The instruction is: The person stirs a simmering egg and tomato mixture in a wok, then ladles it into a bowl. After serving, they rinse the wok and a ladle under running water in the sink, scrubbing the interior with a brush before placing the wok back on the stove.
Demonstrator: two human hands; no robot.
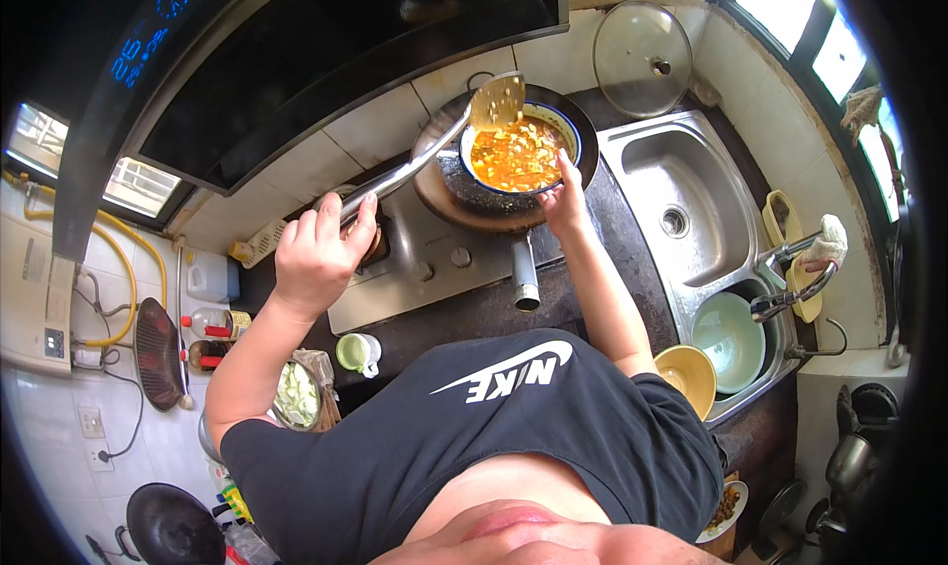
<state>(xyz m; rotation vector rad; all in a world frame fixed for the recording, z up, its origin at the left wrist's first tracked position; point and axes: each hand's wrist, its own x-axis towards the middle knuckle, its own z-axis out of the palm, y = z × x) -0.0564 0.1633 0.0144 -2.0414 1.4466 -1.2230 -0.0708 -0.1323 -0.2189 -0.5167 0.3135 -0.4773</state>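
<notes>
My left hand (326,239) grips the handle of a metal turner (500,102), its broad head raised over the far side of an enamel bowl and bearing wet bits of food. The white bowl with a blue rim (466,154) is full of orange-red stew with pale chunks. My right hand (566,198) holds the bowl's near right side, thumb at the rim. Beneath the bowl, a dark wok (444,194) sits on the steel gas stove (400,283), its hollow metal handle (524,272) pointing toward me. Oily residue shows inside the wok.
A glass lid (641,57) leans on the back wall. To the right is a steel double sink (685,187) with a pale green basin (729,339); a yellow bowl (685,376) stands beside it. A green-white mug (358,354), a bowl of cut vegetables (298,394) and bottles (211,322) are at left.
</notes>
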